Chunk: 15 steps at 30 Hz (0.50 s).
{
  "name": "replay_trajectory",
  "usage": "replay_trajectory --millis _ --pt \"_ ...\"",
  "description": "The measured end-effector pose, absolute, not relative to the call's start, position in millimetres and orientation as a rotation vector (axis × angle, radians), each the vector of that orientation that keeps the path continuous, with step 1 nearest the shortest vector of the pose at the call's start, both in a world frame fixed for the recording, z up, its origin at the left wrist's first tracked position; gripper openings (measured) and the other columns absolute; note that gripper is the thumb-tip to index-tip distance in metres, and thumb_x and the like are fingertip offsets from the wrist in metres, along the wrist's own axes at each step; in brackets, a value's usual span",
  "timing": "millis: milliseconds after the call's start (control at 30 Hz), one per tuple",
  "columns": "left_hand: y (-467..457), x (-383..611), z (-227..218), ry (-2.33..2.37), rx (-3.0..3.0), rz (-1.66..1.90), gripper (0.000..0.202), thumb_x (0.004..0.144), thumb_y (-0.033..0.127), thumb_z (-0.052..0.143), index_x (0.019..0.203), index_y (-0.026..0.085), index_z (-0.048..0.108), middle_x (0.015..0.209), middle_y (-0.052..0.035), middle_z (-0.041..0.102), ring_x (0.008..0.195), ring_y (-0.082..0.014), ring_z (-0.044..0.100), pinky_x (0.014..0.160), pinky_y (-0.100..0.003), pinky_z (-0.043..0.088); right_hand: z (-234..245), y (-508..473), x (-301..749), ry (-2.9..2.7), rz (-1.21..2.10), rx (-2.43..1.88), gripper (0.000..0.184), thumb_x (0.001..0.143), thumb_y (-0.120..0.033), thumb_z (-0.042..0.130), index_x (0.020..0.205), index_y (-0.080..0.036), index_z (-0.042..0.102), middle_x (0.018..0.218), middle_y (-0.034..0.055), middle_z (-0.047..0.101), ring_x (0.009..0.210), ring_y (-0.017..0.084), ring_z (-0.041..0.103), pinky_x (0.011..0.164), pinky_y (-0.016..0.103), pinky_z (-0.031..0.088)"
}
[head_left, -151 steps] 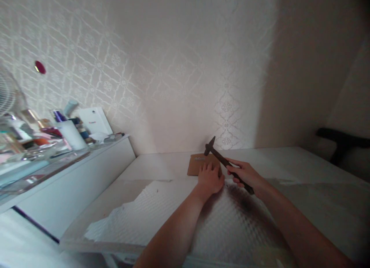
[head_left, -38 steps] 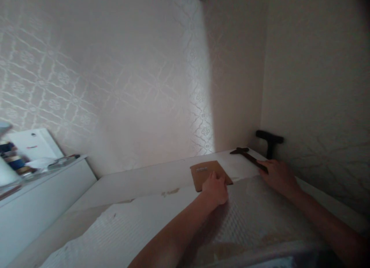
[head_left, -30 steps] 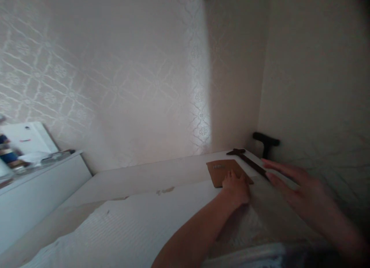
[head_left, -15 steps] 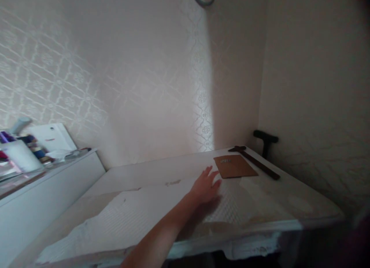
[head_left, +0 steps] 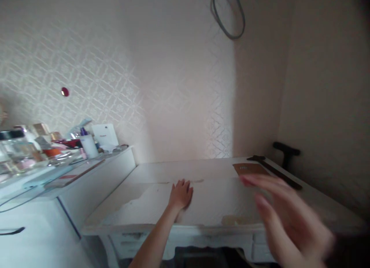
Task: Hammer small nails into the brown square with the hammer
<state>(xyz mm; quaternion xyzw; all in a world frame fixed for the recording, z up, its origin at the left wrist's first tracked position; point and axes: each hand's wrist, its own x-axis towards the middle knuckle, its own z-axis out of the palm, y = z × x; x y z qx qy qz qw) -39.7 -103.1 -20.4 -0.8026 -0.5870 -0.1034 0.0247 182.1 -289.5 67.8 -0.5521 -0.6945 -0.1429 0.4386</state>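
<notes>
My left hand [head_left: 181, 194] rests palm down on the worn white tabletop [head_left: 138, 214], fingers stretched forward and holding nothing. Closer to me on the right, my right hand [head_left: 295, 221] is raised above the tabletop and blurred. Its thumb and fingers are apart, and nothing shows between them. Beyond its fingertips lies a flat brown booklet or folder [head_left: 250, 169] with small pale lettering; the right hand covers its lower part. A long dark strap-like piece [head_left: 281, 175] runs beside it along the right edge.
A black T-shaped handle [head_left: 286, 150] stands behind the table's right edge. At left, a white cabinet [head_left: 95, 164] carries several bottles, a white bottle with a purple cap [head_left: 89, 144] and a white card [head_left: 105, 136]. A grey cable loop [head_left: 231, 32] hangs on the wall.
My left hand has moved left, away from the brown booklet, and lies on the tabletop. My right hand has come into view at right. The view has swung left and shows more of the cabinet.
</notes>
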Motion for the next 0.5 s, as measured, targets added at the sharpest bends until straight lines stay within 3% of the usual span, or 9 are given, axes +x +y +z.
replay_trajectory --millis 100,200,333,500 --pt "-104.8 -36.4 -19.2 -1.822 -2.491 -0.349 0.046 0.091 0.041 0.028 0.130 0.022 0.045 0.139 -0.0089 0.040 0.128 -0.0244 0.034 0.105 -0.045 0.025 60.6 -216.1 165.0 -1.712 -0.284 -1.458 0.048 0.090 -0.033 0.024 0.130 -0.018 0.047 0.127 0.0102 0.053 0.121 0.023 0.044 0.098 0.044 0.038" --pt "-105.5 -36.3 -16.5 -1.848 -2.491 -0.352 0.046 0.091 0.041 0.029 0.129 0.023 0.046 0.139 -0.0080 0.040 0.128 -0.0239 0.034 0.106 -0.044 0.024 16.8 -161.1 163.5 -1.792 -0.094 -1.971 0.055 0.088 -0.034 0.031 0.135 -0.006 0.038 0.140 0.0178 0.037 0.129 0.029 0.032 0.103 0.047 0.028" --pt "-107.0 -37.4 -14.3 -1.880 -2.499 -0.348 0.047 0.090 0.042 0.028 0.130 0.023 0.045 0.140 -0.0066 0.039 0.129 -0.0238 0.033 0.106 -0.043 0.024 -34.5 -138.8 172.2 -1.910 0.018 -2.226 0.054 0.090 -0.039 0.026 0.137 -0.015 0.039 0.144 0.0130 0.031 0.133 0.031 0.022 0.104 0.054 0.018" --pt "-109.9 -37.2 -11.9 -1.895 -2.514 -0.340 0.048 0.090 0.042 0.027 0.131 0.023 0.045 0.141 -0.0066 0.038 0.130 -0.0238 0.032 0.107 -0.044 0.022 -39.5 -140.2 176.2 -1.937 -0.004 -2.230 0.054 0.090 -0.040 0.025 0.137 -0.017 0.038 0.145 0.0120 0.030 0.134 0.029 0.022 0.104 0.052 0.018"
